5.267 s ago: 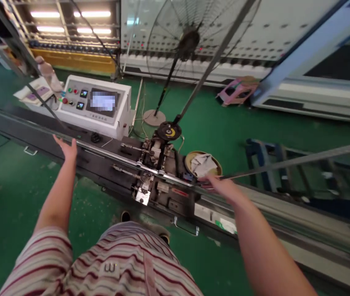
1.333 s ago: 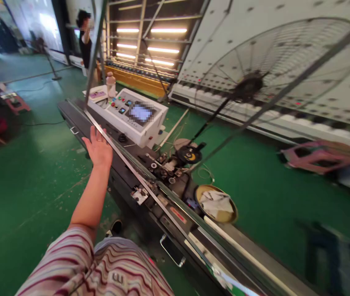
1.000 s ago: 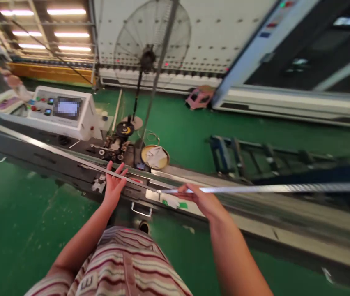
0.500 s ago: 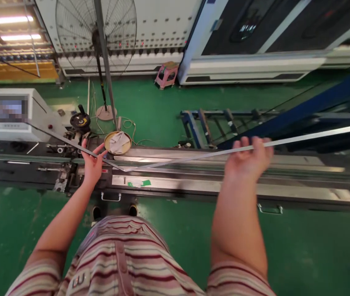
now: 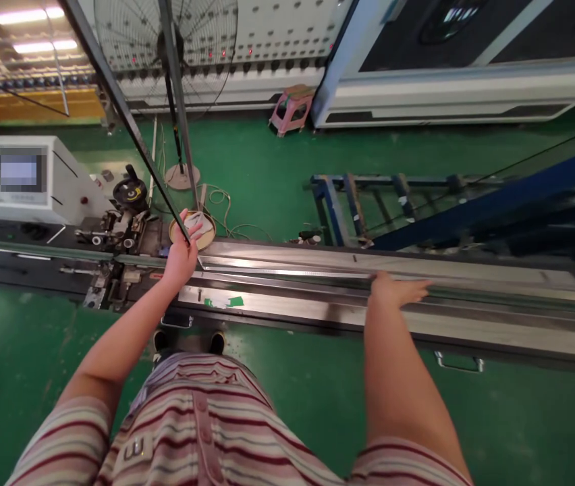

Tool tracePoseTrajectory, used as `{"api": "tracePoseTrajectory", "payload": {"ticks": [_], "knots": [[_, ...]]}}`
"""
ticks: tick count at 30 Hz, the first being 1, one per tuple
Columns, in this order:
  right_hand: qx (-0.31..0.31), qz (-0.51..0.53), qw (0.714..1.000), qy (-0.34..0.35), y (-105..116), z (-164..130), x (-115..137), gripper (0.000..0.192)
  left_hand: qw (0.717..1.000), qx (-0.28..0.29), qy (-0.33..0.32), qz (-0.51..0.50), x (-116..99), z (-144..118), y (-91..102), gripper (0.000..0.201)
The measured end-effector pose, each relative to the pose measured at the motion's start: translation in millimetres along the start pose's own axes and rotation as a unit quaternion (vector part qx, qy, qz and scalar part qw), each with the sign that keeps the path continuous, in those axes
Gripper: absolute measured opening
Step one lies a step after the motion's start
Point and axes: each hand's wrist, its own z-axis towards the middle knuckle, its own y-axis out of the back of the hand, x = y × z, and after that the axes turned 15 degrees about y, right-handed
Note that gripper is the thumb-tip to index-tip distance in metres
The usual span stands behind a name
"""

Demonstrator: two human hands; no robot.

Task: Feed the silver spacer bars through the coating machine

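A long thin metal strip [image 5: 287, 273] has a sharp bend near the bench's middle left. One arm of it lies along the bench; the other rises steeply to the upper left. My left hand [image 5: 181, 260] is closed around the rising arm, just above the bend. Over the bench, my right hand [image 5: 396, 291] lies on the strip's flat arm, fingers stretched out to the right. Its palm and thumb are mostly hidden. Beside my left hand, a round yellowish dish [image 5: 207, 239] holds a pale cloth [image 5: 197, 223].
The long metal bench [image 5: 277, 300] runs across the view. At its left are a clamp mechanism [image 5: 110, 236], a black handwheel [image 5: 130, 192] and a control box [image 5: 59, 182]. Beyond stand a fan [image 5: 171, 47], a pink stool [image 5: 292, 111] and a blue frame [image 5: 335, 209].
The strip's right arm has come down onto the bench with my right hand. My left hand has moved right, and the left arm of the strip has swung up steeply.
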Motion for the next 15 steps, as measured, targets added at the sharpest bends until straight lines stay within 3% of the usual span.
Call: {"api": "tracePoseTrajectory", "payload": {"ticks": [4, 6, 10, 15], "knots": [[0.069, -0.085, 0.993, 0.032, -23, -41, 7, 0.1, 0.999, -0.018, -0.002, 0.031, 8, 5, 37.4, 0.065], [0.099, -0.118, 0.985, 0.079, -35, -70, 8, 0.09, 0.999, -0.023, -0.006, 0.04, 13, 8, 63.5, 0.063], [0.083, -0.14, 0.964, 0.21, -55, -129, 10, 0.067, 0.998, -0.027, -0.006, 0.049, 29, 14, 122.6, 0.059], [0.079, -0.147, 0.943, 0.289, -78, -195, 36, 0.063, 0.998, -0.044, 0.0, 0.037, 55, 26, 204.9, 0.06]]}}
